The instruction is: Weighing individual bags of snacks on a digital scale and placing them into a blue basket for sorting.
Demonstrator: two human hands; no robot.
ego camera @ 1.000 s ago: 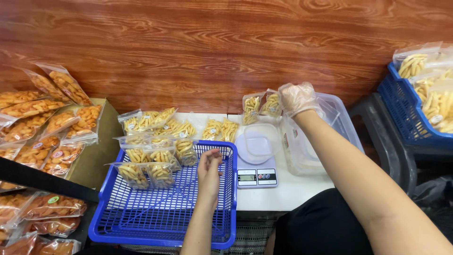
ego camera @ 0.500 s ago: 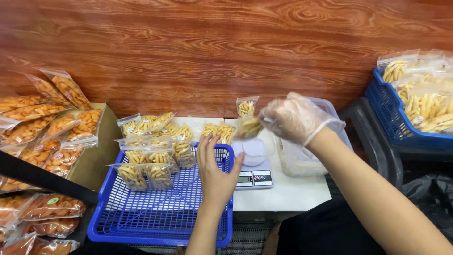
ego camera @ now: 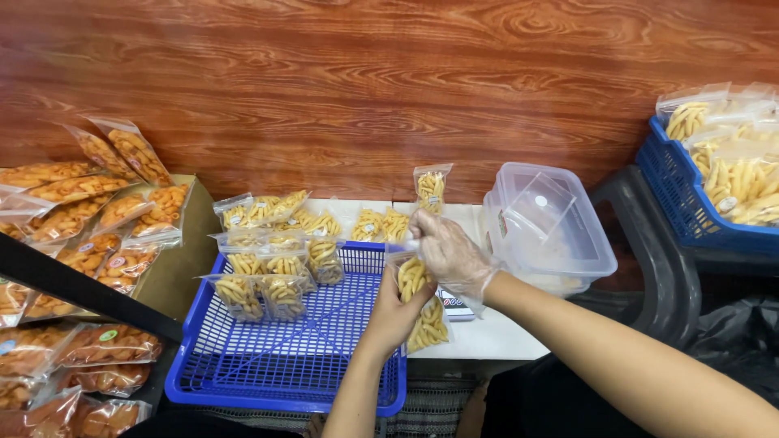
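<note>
My right hand (ego camera: 448,253), in a thin clear glove, grips small clear bags of pale yellow stick snacks. One snack bag (ego camera: 431,188) stands up above its fingers and another bag (ego camera: 429,326) hangs below it. My bare left hand (ego camera: 395,312) comes up from below and grips a third bag (ego camera: 411,278) held between both hands. The hands meet over the right rim of a blue plastic basket (ego camera: 276,369). Several filled bags (ego camera: 268,280) lie at the far end of that basket.
A small scale (ego camera: 456,307) sits partly hidden under my right wrist on the white table (ego camera: 499,341). A clear plastic tub (ego camera: 550,231) stands to the right. More snack bags (ego camera: 320,221) lie behind the basket. Orange snack packs (ego camera: 77,223) fill a box at left; a blue crate (ego camera: 690,219) holds bags at right.
My right hand has carried the snack bags left and down from near the clear tub to the basket's rim. My left hand rose off the basket and took hold of a bag.
</note>
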